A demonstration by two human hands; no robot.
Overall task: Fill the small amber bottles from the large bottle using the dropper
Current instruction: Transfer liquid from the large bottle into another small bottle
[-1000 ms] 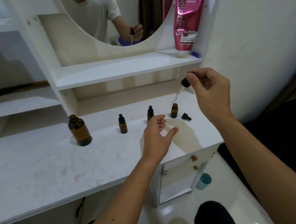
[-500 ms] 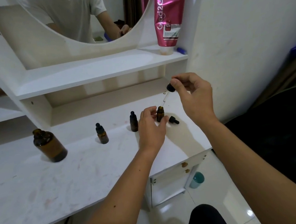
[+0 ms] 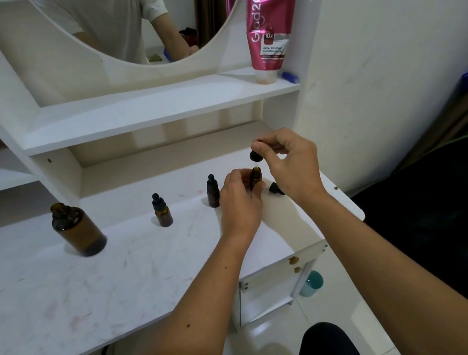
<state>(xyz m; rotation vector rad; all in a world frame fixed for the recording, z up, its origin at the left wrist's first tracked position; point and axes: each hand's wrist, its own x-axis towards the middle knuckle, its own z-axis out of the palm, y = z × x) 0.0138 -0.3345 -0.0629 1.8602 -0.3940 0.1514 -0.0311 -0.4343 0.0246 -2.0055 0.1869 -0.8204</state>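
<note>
Altogether three small amber bottles (image 3: 162, 212), one large bottle (image 3: 78, 230).

I count three small amber bottles: two capped ones (image 3: 162, 212) (image 3: 213, 192) standing right of the large amber bottle (image 3: 78, 230), and a third, open one (image 3: 256, 176) farther right of it. There is one large bottle, uncapped. I see one dropper (image 3: 254, 156) above the open small bottle, and one loose black cap (image 3: 275, 188) farthest right of the large bottle. One pink tube (image 3: 268, 20) stands on the shelf above.
</note>
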